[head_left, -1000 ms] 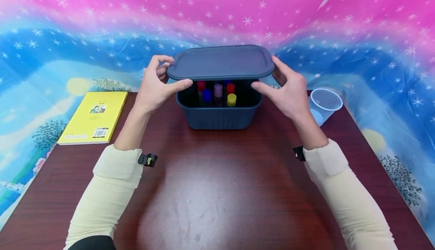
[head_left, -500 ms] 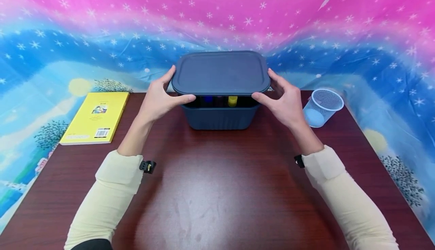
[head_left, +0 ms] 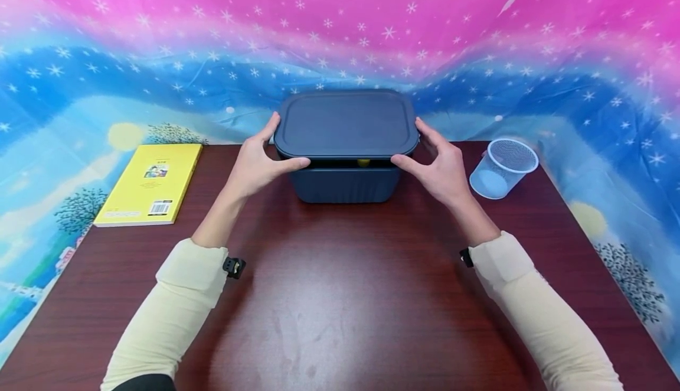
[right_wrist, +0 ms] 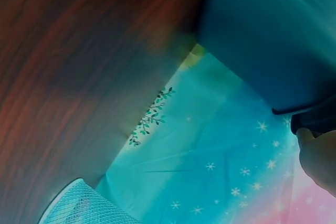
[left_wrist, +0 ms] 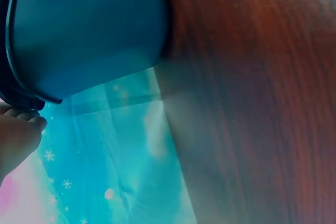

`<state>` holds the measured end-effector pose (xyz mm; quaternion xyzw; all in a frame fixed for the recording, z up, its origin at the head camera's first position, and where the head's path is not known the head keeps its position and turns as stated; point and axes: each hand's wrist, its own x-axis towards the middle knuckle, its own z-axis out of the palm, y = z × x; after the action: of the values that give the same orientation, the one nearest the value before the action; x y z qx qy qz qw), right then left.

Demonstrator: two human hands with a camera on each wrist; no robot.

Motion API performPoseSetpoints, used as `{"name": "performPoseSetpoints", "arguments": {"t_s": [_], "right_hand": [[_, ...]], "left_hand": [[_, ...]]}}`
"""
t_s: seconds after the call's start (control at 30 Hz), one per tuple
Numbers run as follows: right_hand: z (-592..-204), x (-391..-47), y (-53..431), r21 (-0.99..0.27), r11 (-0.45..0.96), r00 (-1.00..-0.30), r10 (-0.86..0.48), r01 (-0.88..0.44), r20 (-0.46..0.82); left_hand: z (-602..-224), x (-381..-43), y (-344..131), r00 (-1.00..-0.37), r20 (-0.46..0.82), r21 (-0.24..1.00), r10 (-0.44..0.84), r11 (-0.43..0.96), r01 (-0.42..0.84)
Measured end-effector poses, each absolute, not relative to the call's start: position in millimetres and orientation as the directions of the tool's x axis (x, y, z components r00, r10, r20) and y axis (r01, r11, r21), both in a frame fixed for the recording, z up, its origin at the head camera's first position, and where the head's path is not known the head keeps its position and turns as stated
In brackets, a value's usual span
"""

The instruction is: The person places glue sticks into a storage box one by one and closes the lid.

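Note:
A dark blue-grey lid (head_left: 347, 122) lies over the matching storage box (head_left: 345, 186), with a narrow dark gap showing along the front. Through that gap a bit of a yellow cap (head_left: 363, 162) peeks out; the rest of the contents is hidden. My left hand (head_left: 257, 163) grips the lid's left end, thumb at the front edge and fingers at the side. On the opposite end my right hand (head_left: 438, 163) holds the lid the same way. Both wrist views show fingers at the lid's rim, beside the box wall (left_wrist: 89, 30).
A yellow book (head_left: 151, 184) lies at the table's left back. A light blue mesh cup (head_left: 502, 169) stands at the right, near the right hand. The brown table (head_left: 340, 296) ends at a patterned cloth backdrop (head_left: 340, 31).
Both hands have lowered the lid from above the box down close to its rim. The coloured caps inside have gone from view except a sliver of yellow.

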<state>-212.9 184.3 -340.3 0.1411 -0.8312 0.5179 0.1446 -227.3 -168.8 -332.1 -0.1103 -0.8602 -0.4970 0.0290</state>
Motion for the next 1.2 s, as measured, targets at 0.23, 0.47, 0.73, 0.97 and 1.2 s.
{"name": "performPoseSetpoints", "arguments": {"t_s": [0.23, 0.47, 0.73, 0.97, 1.2], "right_hand": [[-349.4, -213.6, 187.4, -0.818, 0.444, -0.927, -0.094, -0.366, 0.364], [-356.9, -215.4, 188.3, -0.815, 0.457, -0.930, -0.097, -0.358, 0.354], [-364.4, -215.7, 188.0, -0.819, 0.446, -0.931, -0.117, -0.360, 0.345], [-366.2, -213.5, 187.1, -0.829, 0.427, -0.931, -0.124, -0.362, 0.343], [-370.4, -215.7, 189.7, -0.819, 0.439, -0.929, -0.138, -0.369, 0.344]], "left_hand": [[-340.1, -227.6, -167.8, -0.974, 0.163, 0.837, 0.159, 0.501, 0.222], [-344.1, -227.8, -165.3, -0.973, 0.169, 0.824, 0.155, 0.520, 0.226], [-348.7, -223.6, -166.6, -0.980, 0.149, 0.836, 0.135, 0.512, 0.197], [-352.5, -219.3, -165.7, -0.982, 0.138, 0.843, 0.132, 0.505, 0.186], [-356.8, -216.8, -164.7, -0.981, 0.150, 0.832, 0.127, 0.519, 0.194]]}}
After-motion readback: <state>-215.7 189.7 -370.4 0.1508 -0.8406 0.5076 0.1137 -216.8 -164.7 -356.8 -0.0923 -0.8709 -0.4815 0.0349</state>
